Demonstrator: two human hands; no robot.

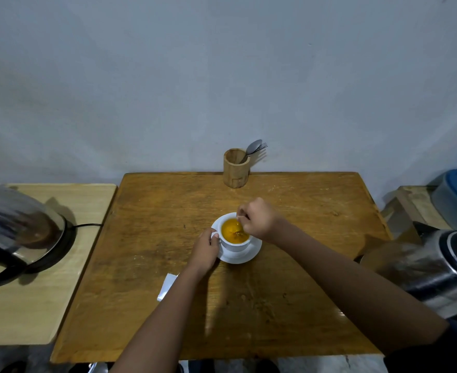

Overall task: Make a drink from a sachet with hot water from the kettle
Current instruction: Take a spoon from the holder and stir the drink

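Note:
A white cup [234, 245] filled with orange drink [232, 229] stands on a white saucer [251, 254] in the middle of the brown wooden table [289, 292]. My left hand [205, 250] grips the cup's handle on its left side. My right hand [257, 220] hovers over the cup's right rim, fingers pinched on a small spoon [239, 231] that dips into the drink. A torn white sachet [166, 286] lies on the table beside my left forearm. A steel kettle [14, 230] sits on its base on the pale side table at the left.
A wooden holder [235, 169] with a spoon and fork stands at the table's far edge by the wall. A second steel kettle [437, 273] is at the right, near my right arm. A blue-lidded container [456, 195] sits behind it.

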